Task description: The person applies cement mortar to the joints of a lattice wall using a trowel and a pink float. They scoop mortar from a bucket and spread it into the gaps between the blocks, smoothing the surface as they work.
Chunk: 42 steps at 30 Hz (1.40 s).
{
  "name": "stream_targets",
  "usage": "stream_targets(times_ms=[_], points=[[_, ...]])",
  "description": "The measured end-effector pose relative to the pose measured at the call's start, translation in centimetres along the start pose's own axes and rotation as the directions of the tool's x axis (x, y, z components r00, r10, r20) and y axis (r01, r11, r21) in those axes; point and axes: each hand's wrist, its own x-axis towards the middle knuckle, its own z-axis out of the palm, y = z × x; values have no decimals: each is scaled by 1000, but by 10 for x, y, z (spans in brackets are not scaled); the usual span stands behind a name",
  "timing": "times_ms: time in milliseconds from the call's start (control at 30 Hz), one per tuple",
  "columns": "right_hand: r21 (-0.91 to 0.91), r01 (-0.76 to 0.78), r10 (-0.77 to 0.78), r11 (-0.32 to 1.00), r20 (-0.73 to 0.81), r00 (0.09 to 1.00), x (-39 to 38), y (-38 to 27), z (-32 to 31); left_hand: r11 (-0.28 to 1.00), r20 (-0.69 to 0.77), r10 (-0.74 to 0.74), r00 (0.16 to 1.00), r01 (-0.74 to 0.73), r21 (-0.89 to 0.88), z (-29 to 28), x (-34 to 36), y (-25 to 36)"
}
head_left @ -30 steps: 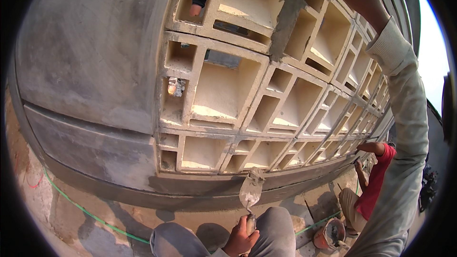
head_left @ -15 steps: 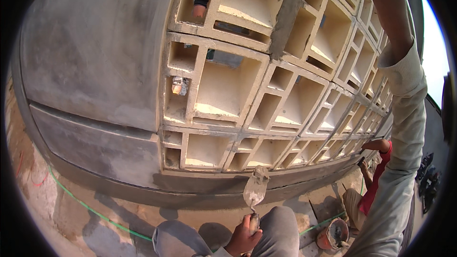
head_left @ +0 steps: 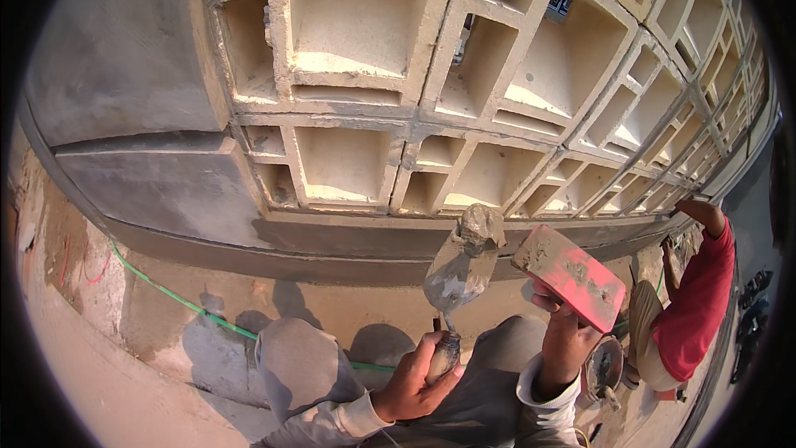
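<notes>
My left hand is closed round the handle of a trowel, low in front of my knees. A lump of wet grey mortar sits at the far end of its blade. To the right, my right hand grips a red rectangular block from below. Mortar is smeared over its upper face; its exact kind I cannot make out. The block is tilted, a little apart from the trowel blade. Beyond both stands a wall of cream openwork blocks with mortared joints.
A grey ledge runs along the wall's foot, beside a smooth grey panel. At the right crouches a co-worker in a red shirt. A mortar bucket stands by my right forearm. A green hose crosses the ground.
My right arm has come down from the upper wall, and its hand now shows the red block. The trowel stays in my left hand. The view has shifted lower and to the right.
</notes>
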Motion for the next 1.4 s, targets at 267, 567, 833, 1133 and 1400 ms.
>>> stream_targets(times_ms=[267,567,833,1133,1400], points=[[-303,-28,32,952,7,999,-8,36,-37,994,-52,0,999,-6,-112,10,6,-11],[-249,68,-23,966,181,983,27,54,-41,913,72,-187,980,201,-354,6,14,-3],[-153,-9,45,988,229,972,34,66,-54,989,33,-137,990,139,-50,5,19,-9],[-71,-93,107,993,229,968,35,79,-58,920,-24,-7,1000,16,391,-8,22,-19],[-208,176,-111,962,290,951,45,80,-53,768,-30,56,998,-23,640,-10,33,-8]])
